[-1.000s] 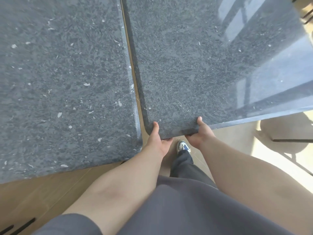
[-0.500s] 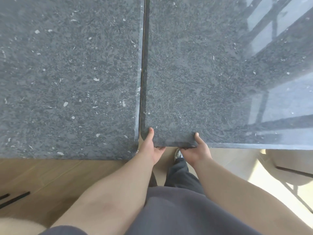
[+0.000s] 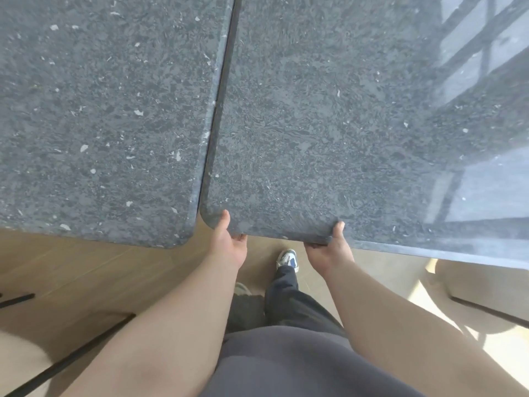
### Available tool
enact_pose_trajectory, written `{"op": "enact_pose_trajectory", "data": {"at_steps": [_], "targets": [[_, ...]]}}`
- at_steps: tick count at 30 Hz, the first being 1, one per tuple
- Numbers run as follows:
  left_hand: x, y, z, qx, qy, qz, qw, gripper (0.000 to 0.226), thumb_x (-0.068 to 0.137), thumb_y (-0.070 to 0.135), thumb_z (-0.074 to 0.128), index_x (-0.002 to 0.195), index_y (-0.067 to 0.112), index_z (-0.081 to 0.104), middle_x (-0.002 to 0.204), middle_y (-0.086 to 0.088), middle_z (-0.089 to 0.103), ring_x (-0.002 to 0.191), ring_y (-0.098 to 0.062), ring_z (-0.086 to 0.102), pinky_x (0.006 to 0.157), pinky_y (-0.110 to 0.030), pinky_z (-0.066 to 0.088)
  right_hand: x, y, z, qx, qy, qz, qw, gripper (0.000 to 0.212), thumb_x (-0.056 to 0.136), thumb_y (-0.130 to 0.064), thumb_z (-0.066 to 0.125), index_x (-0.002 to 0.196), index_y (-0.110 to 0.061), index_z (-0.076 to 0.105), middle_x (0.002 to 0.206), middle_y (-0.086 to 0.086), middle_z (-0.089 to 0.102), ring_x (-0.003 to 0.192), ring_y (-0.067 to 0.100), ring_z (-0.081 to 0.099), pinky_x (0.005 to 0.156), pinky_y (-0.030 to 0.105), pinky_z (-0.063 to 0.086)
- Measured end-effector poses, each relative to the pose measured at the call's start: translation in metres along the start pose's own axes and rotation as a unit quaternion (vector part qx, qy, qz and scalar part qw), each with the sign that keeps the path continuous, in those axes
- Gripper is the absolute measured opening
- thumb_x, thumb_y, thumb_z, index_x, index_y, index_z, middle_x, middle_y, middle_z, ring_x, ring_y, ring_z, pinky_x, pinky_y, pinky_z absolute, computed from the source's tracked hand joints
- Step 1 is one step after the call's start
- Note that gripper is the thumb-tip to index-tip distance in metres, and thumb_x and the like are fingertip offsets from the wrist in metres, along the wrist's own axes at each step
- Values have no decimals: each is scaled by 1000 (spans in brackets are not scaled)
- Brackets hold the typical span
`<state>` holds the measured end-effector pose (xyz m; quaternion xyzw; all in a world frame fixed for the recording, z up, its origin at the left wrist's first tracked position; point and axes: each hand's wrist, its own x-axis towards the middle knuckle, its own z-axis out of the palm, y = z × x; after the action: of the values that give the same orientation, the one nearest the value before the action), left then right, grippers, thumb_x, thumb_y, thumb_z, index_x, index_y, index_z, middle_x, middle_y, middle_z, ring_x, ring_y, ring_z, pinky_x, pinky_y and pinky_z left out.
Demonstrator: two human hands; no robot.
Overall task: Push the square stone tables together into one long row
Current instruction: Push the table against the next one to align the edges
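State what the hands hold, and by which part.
Both hands grip the right table by its near edge: the left hand at the near-left corner, the right hand further right, thumbs on top, fingers curled beneath.

Café-like dining room: stone tables (image 3: 329,124), wooden floor (image 3: 86,270)

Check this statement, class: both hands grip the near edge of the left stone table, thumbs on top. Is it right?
Not quite. The head view shows the left hand and right hand gripping the near edge of the right stone table, thumbs on top; the left stone table is untouched.
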<state>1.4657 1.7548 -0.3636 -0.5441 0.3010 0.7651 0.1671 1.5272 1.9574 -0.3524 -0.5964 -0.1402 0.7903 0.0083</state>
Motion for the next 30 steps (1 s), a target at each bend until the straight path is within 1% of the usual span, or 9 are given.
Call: {"op": "enact_pose_trajectory", "data": {"at_steps": [3,6,9,12,15,20,24,27,30], "targets": [[-1,-16,10,13,-14,-17,1000,52,90,34,77,132,12,57,124,-12,68,109,-31,70,96,-47,58,11,3,-11,-79,-20,-14,997,64,100,-56,49,150,-16,40,144,8,52,136,30,52,101,43,52],[-3,-38,14,52,-41,-41,997,51,88,38,77,129,14,59,119,-11,72,106,-29,72,88,-45,60,16,-3,-16,-96,8,18,995,58,91,-62,61,129,-19,56,127,5,64,115,24,64,97,44,49],[-1,-51,14,52,-69,-60,994,54,85,48,77,124,17,58,126,-13,66,111,-31,69,94,-49,57,20,-14,-25,-60,2,27,998,41,91,-49,69,115,-16,62,117,5,68,112,23,65,103,45,47],[-6,-64,16,33,-93,-78,992,55,82,57,75,117,17,59,128,-14,62,111,-32,66,92,-51,57,19,-27,-36,20,-7,-2,1000,30,94,-35,69,116,-14,66,126,8,68,119,27,63,115,49,40],[-5,-75,26,18,-96,-75,992,54,85,55,73,120,17,59,126,-15,65,112,-33,67,96,-52,56,19,-43,-38,127,-24,-7,992,50,88,-44,74,126,-11,67,126,14,70,120,36,65,110,53,45],[-7,-93,48,-26,-44,-29,998,52,88,51,73,124,15,60,122,-11,72,108,-31,71,84,-50,61,20,-53,-34,148,-13,26,989,51,87,-44,76,126,-12,65,123,15,71,116,39,65,107,55,46],[-3,-102,54,-30,-9,-31,999,68,81,61,75,130,18,55,128,-12,66,116,-36,65,94,-60,55,16,-75,-42,102,12,24,994,38,91,-27,74,123,-9,66,109,15,77,91,37,76,66,50,61],[0,-107,54,-37,-4,-37,999,79,78,68,73,137,20,52,130,-13,65,117,-39,64,98,-65,50,12,-81,-48,94,2,42,995,35,90,-20,74,122,-7,65,116,15,74,104,39,71,80,55,59],[2,-105,50,-44,-16,-29,998,74,78,64,76,133,18,56,130,-13,67,114,-38,67,96,-64,52,11,-80,-49,96,-11,45,994,33,89,-17,74,119,-7,66,108,16,76,105,38,71,80,53,58]]}}
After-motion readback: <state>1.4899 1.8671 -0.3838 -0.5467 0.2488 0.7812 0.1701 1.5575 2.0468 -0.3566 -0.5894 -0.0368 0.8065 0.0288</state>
